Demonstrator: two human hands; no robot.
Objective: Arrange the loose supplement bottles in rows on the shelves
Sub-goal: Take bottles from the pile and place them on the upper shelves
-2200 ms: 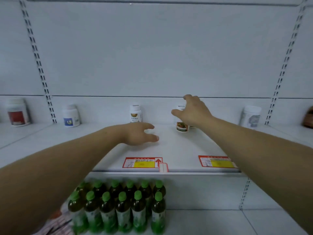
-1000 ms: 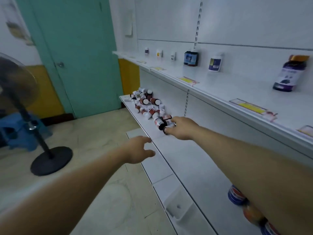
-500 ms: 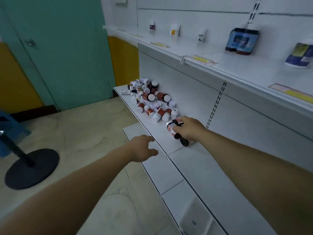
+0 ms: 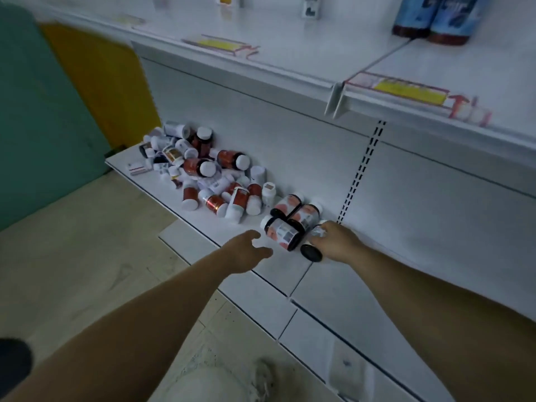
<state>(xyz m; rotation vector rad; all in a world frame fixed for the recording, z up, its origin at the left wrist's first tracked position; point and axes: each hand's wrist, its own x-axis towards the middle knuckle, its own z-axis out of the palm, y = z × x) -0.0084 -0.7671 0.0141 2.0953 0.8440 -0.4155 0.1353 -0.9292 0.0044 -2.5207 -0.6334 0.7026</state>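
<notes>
Right hand [image 4: 336,242] grips a toppled supplement bottle [image 4: 311,252] near the lower shelf's [image 4: 348,285] back, likely to stand it; left hand [image 4: 246,253] reaches, fingers apart.

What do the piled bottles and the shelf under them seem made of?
Bottles: probably plastic, dark glossy bodies catching light, matte white caps; glass cannot be ruled out. Shelf: likely painted sheet metal, smooth white, thin edge, slotted uprights behind.
</notes>
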